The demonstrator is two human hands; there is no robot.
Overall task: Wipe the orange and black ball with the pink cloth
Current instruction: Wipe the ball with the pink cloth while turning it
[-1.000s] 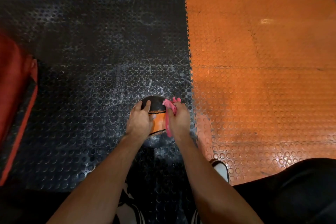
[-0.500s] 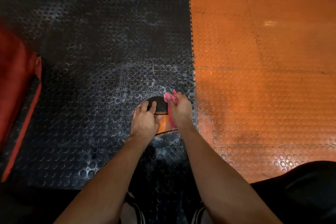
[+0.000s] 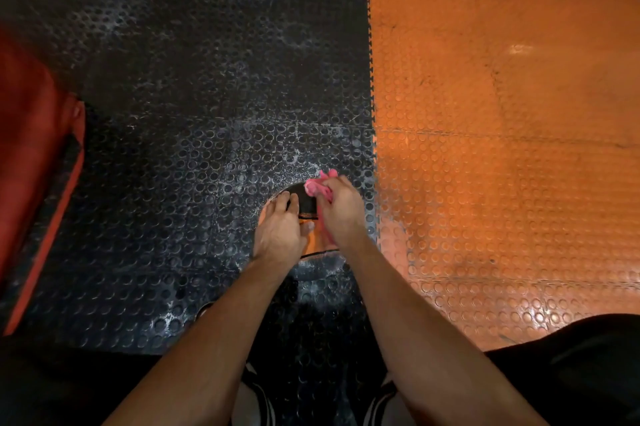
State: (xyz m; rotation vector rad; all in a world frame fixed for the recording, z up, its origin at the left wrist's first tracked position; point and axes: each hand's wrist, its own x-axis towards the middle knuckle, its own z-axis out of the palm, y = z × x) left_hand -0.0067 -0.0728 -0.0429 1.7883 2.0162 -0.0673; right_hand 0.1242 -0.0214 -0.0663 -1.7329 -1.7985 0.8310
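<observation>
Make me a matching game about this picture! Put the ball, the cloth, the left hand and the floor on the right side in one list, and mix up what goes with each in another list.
Things:
1. ball
2. cloth
3. left hand
4. floor on the right side

Clues:
A. all orange, with round bumps
B. pink, bunched in the right hand
C. bare, resting on the ball
D. orange and black, sitting on the dark floor

Pairs: 1-D, 2-B, 3-C, 4-A
</observation>
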